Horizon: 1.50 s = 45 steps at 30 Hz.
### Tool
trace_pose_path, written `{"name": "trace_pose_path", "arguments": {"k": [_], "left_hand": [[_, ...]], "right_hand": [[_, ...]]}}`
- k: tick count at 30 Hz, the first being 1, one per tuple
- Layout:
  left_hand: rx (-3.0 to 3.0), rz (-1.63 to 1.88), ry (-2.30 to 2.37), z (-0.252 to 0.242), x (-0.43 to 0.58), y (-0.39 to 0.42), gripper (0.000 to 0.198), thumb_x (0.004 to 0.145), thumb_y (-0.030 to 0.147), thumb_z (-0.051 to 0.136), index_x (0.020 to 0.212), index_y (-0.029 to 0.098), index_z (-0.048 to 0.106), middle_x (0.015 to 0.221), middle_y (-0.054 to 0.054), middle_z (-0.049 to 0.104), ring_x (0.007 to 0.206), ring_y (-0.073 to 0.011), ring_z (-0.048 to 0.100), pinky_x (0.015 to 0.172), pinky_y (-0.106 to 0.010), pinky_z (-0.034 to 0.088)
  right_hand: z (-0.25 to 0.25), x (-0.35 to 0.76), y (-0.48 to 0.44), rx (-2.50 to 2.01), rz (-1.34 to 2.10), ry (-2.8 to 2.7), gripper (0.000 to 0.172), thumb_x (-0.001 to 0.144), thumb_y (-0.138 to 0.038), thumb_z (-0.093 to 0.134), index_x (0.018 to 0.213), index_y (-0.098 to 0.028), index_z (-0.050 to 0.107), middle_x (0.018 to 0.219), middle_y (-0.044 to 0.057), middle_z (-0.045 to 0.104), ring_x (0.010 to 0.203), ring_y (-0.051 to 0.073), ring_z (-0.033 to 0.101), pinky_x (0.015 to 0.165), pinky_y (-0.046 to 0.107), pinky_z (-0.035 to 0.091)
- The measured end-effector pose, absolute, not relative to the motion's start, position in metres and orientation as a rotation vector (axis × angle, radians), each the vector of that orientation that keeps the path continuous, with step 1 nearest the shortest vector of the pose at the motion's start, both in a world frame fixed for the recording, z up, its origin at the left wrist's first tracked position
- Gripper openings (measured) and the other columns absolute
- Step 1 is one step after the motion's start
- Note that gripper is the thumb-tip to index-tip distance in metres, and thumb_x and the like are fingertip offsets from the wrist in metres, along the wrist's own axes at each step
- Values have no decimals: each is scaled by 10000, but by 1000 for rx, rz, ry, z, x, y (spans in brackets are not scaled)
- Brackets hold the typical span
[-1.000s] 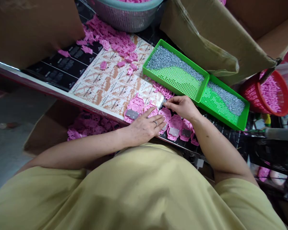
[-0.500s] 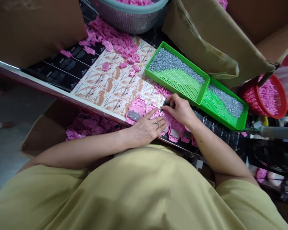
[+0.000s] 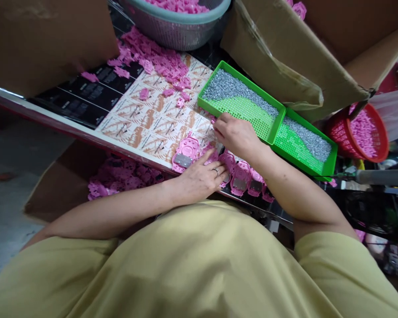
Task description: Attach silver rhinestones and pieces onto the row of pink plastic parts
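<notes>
A row of pink plastic housings (image 3: 185, 153) with grey metal plates lies along the near edge of the table. My left hand (image 3: 201, 176) rests flat on that row, fingers stretched out over one housing. My right hand (image 3: 235, 134) is further back, knuckles up and fingers curled down onto the table beside the near corner of the green tray (image 3: 242, 110). What its fingertips pinch is hidden. Small pink pieces (image 3: 215, 120) lie just by those fingertips.
Two green trays, the second (image 3: 303, 141) to the right, hold heaps of small metal screws. A pile of loose pink parts (image 3: 159, 57) spreads below a grey basket (image 3: 175, 22). A red basket (image 3: 361, 132) of pink pieces, cardboard boxes (image 3: 301, 48) and a box of pink parts (image 3: 119, 176) surround the table.
My right hand has moved away from the pink housings, up and left toward the green tray's near corner. My left hand has stayed on the row of housings.
</notes>
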<state>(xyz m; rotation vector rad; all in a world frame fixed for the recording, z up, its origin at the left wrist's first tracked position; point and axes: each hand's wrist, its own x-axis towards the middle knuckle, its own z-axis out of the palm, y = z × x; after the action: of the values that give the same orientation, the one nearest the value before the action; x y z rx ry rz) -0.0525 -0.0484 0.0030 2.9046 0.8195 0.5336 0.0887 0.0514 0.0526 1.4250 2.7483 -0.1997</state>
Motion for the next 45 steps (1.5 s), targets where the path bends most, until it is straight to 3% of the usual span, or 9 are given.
{"name": "trace_pose_path", "arguments": {"k": [6, 11, 17, 26, 31, 33, 38, 42, 45], "left_hand": [[2926, 631, 684, 5, -29, -49, 434, 914, 370, 567, 1237, 83, 598, 1292, -163, 610, 1222, -268, 542, 1142, -534, 303], [2956, 588, 638, -5, -9, -48, 457, 894, 375, 601, 1217, 51, 608, 1222, -184, 649, 1198, -278, 569, 1114, -523, 333], [2968, 527, 664, -9, -8, -49, 412, 899, 349, 596, 1204, 73, 620, 1187, -171, 672, 1199, -263, 578, 1150, -539, 255], [2973, 485, 669, -8, -9, -49, 401, 926, 348, 558, 1227, 88, 611, 1217, -166, 658, 1212, -263, 567, 1110, -540, 324], [2955, 496, 654, -9, -8, -50, 420, 922, 346, 564, 1233, 65, 601, 1205, -167, 663, 1205, -265, 568, 1112, -541, 322], [2940, 501, 659, -7, -8, -49, 430, 919, 346, 571, 1239, 59, 594, 1211, -168, 660, 1215, -263, 558, 1115, -536, 323], [2897, 490, 677, -2, -7, -49, 427, 888, 350, 618, 1207, 68, 613, 1161, -151, 683, 1188, -266, 561, 1119, -548, 313], [2905, 481, 668, -2, -8, -49, 413, 893, 336, 608, 1204, 65, 612, 1151, -146, 686, 1137, -256, 587, 1115, -546, 314], [2901, 482, 661, -1, -9, -49, 413, 891, 355, 603, 1201, 83, 616, 1158, -142, 683, 1134, -259, 585, 1106, -540, 319]], "right_hand": [[53, 159, 25, 1864, -1190, 2737, 275, 836, -307, 605, 1064, -184, 699, 835, 36, 733, 669, 138, 636, 687, 285, 501], [33, 194, 9, 2091, -1608, 2320, 291, 711, -448, 738, 816, -177, 756, 678, 25, 715, 570, 130, 601, 593, 272, 474], [20, 189, 12, 2080, -1438, 2417, 205, 706, -383, 758, 769, -187, 762, 753, 31, 731, 660, 144, 621, 643, 286, 462], [18, 179, 11, 1904, -932, 2613, 112, 777, -277, 718, 787, -167, 700, 787, 29, 652, 703, 135, 565, 682, 283, 425], [25, 179, 9, 1959, -750, 2552, 333, 735, -342, 765, 986, -176, 623, 764, -6, 609, 645, 130, 509, 609, 270, 386], [31, 177, 13, 1910, -770, 2585, 292, 748, -357, 758, 950, -175, 651, 773, 6, 632, 639, 128, 525, 613, 272, 398], [40, 157, 28, 1652, -312, 2745, 223, 925, -263, 514, 1022, -176, 695, 1019, 99, 674, 823, 189, 601, 642, 306, 384], [44, 136, 36, 1368, -14, 2610, 311, 943, -166, 363, 986, -139, 670, 1044, 125, 653, 857, 206, 599, 538, 308, 246], [47, 130, 37, 1346, 10, 2593, 313, 939, -169, 354, 998, -127, 658, 1082, 130, 652, 849, 198, 608, 541, 294, 241]]}}
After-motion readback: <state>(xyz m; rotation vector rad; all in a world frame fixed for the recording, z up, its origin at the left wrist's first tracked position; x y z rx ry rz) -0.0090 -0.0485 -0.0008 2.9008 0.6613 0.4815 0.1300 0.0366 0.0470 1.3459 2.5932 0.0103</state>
